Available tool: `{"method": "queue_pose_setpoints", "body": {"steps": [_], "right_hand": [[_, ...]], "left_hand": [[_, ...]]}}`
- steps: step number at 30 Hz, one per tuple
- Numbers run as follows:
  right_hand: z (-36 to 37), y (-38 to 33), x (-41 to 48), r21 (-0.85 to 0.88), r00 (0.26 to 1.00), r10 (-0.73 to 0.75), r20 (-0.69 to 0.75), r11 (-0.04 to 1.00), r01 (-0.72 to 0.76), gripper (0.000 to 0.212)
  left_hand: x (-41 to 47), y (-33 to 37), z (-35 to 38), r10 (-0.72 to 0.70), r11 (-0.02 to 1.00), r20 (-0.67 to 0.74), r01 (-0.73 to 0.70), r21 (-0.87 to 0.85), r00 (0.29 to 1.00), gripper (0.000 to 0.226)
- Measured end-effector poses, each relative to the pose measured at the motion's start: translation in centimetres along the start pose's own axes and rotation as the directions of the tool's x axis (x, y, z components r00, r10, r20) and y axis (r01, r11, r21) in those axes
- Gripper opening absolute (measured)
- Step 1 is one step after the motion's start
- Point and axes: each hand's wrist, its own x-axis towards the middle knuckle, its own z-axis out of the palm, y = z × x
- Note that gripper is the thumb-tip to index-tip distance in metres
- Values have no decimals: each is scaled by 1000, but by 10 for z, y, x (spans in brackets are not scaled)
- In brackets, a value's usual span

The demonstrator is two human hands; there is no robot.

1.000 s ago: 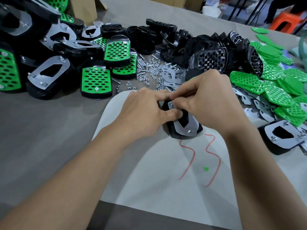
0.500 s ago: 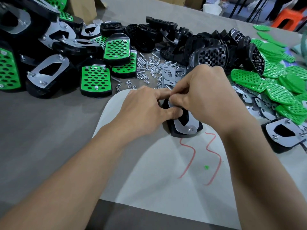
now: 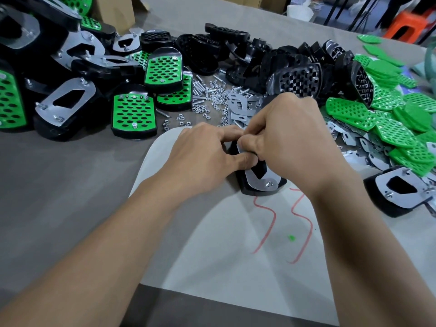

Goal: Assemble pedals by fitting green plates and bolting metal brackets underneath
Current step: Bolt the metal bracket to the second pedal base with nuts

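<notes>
Green-faced finished pedals (image 3: 134, 114) are heaped on the left of the tabletop (image 3: 59, 185), some flipped bracket-up. Next over, loose nuts and bolts (image 3: 207, 95) are scattered behind my left hand (image 3: 207, 156). Its fingers are curled round the black pedal (image 3: 258, 193) I'm on, thumb pressed against it. That pedal lies underside-up on the white sheet (image 3: 224, 256), mid-view, with the metal bracket (image 3: 253, 182) on top and one bolt showing at its near end. My right hand (image 3: 299, 142) has its fingers pinched on the bracket's far end; anything smaller in there is hidden. Far right: a pile of loose green plates (image 3: 389, 128).
</notes>
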Motion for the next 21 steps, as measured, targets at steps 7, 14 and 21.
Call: {"method": "queue_pose_setpoints", "body": {"steps": [7,14,21], "right_hand": [[3,-6,-1,-169,997,-72,-29,983,66,18],[9,-12,-4,-225,990,-136,48,964,143,11],[2,-1,-7,1,996,-66,-63,998,66,8]], "left_hand": [[1,-2,1,-10,1000,-8,10,10,1000,13],[-2,4,-2,-41,999,-11,41,4,999,10],[-1,0,0,-19,1000,-2,19,1,1000,14]]}}
